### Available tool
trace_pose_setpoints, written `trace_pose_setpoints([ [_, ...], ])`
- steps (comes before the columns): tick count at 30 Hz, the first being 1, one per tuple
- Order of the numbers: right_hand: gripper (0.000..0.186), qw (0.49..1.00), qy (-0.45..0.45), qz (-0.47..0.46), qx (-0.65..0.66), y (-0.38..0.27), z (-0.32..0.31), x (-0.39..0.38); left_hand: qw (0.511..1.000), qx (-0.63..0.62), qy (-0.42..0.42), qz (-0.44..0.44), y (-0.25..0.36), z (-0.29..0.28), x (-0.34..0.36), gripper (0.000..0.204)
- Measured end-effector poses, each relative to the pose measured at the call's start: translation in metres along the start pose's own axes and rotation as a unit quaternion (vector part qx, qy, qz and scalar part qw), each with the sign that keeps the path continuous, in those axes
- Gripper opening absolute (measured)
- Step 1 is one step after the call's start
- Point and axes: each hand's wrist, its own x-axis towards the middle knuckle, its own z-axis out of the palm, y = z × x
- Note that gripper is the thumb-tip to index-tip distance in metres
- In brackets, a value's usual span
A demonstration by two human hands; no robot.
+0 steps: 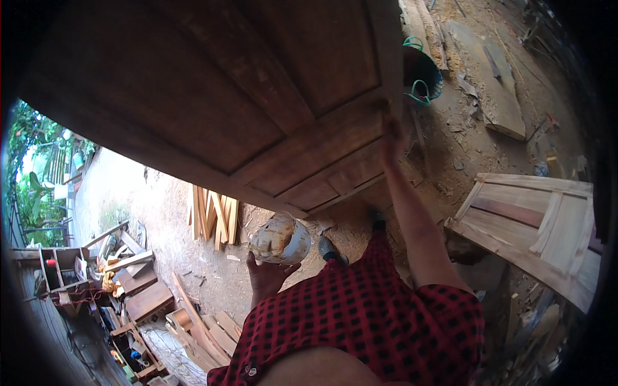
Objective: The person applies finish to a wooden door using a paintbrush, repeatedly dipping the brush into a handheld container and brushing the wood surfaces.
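Note:
A large brown panelled wooden door [270,96] stands upright in front of me, filling the upper middle of the view. My right hand [391,138] is raised to its right edge, dark and blurred, so its fingers and anything in them are unclear. Low at the centre, my left hand [270,271] holds a white container [293,238] from below, its side smeared with brown and tan stains.
Pale panelled woodwork [508,231] lies at right. A dark tub [418,71] with green handles sits near planks [483,96] at top right. Left are stacked slats [212,215], cluttered wooden drawers [141,296] and greenery. Sawdust and scraps cover the dirt ground.

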Motion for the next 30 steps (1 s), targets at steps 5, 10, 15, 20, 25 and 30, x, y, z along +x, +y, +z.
trace_pose_setpoints([
  [5,0.027,0.943,-0.218,-0.157,-0.198,0.003,0.062,-0.135,0.999,-0.036,0.025,0.027,-0.019,-0.028,-0.001,0.094],
  [10,0.017,0.894,-0.398,-0.207,0.001,-0.058,0.127,-0.264,0.995,-0.060,0.069,0.041,-0.004,-0.080,-0.035,0.094],
  [15,0.019,0.815,-0.562,-0.134,0.050,-0.037,0.146,-0.256,0.983,-0.167,0.058,0.057,-0.024,-0.088,-0.026,0.093],
  [20,0.019,0.910,-0.395,-0.111,-0.058,-0.043,0.102,-0.159,0.984,-0.161,0.050,0.065,-0.036,-0.097,-0.006,0.097],
  [25,0.017,0.993,-0.118,0.004,0.008,0.006,0.042,-0.105,0.997,-0.071,0.030,0.028,0.006,-0.156,-0.011,0.099],
  [30,0.020,0.997,0.004,-0.080,-0.019,0.100,0.007,-0.037,0.998,-0.061,-0.019,0.009,-0.028,-0.125,0.043,0.101],
])
